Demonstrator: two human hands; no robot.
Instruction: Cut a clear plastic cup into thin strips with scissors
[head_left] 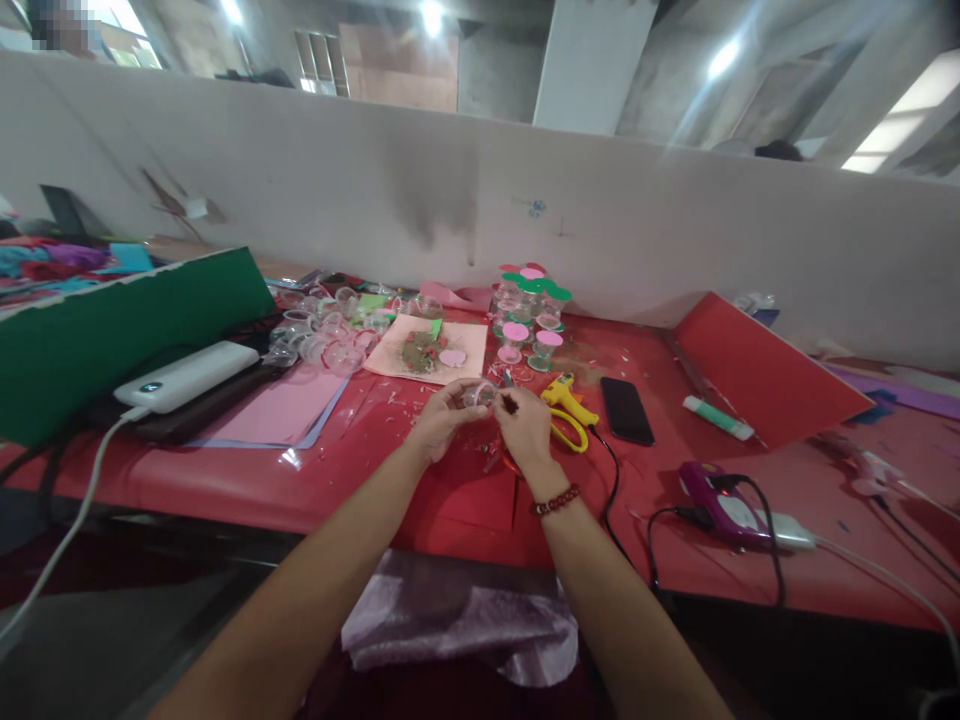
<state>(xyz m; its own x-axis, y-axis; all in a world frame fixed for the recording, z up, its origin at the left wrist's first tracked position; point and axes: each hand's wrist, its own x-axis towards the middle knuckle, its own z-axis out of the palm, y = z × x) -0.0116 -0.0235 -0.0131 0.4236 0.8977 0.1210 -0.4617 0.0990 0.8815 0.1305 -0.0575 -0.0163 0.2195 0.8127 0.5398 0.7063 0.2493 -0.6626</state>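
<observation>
Both my hands meet over the red table (225, 480), in front of me. My left hand (439, 420) is closed around a small clear plastic cup (478, 395), held at its fingertips. My right hand (525, 425), with a bead bracelet at the wrist, pinches a small dark red piece (510, 404) right beside the cup. Just behind them lies a peach sheet (397, 355) carrying a brownish clump and a pink disc.
Several clear cups (322, 335) lie at the back left; a stack with pink and green tops (529, 310) stands behind. A yellow glue gun (566, 398), black phone (627, 410), glue tube (718, 418), white power bank (187, 375), pink sheets (281, 410), purple device (720, 500) and raised red board (757, 370) surround me.
</observation>
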